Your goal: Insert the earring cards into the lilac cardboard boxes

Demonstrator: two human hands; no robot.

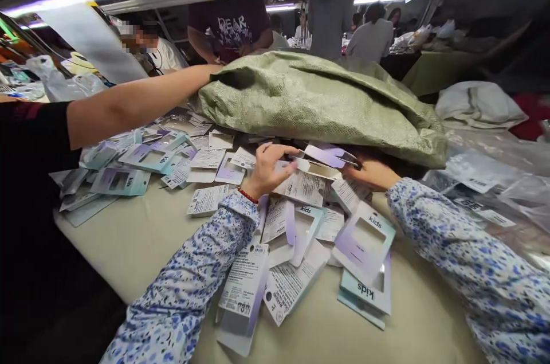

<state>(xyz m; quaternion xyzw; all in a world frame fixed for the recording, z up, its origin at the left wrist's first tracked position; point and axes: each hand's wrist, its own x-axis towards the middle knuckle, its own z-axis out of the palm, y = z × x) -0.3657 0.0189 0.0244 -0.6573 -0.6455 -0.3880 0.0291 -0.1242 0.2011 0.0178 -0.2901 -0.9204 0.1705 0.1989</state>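
My left hand reaches over a heap of small flat cartons, its thumb and forefinger curved apart beside a white carton. My right hand is at the sack's lower edge, its fingers by a purple-and-white carton; shadow hides part of the fingers. Above both hands bulges a pale green woven sack. Nearer me lie window cartons marked "kids", such as a purple-and-teal carton, and a white printed carton.
At the left, another person's arm stretches to the sack's left end. More cartons are piled there on the cream table. Clear plastic bags lie at the right, below a white cloth bundle. Several people sit or stand behind.
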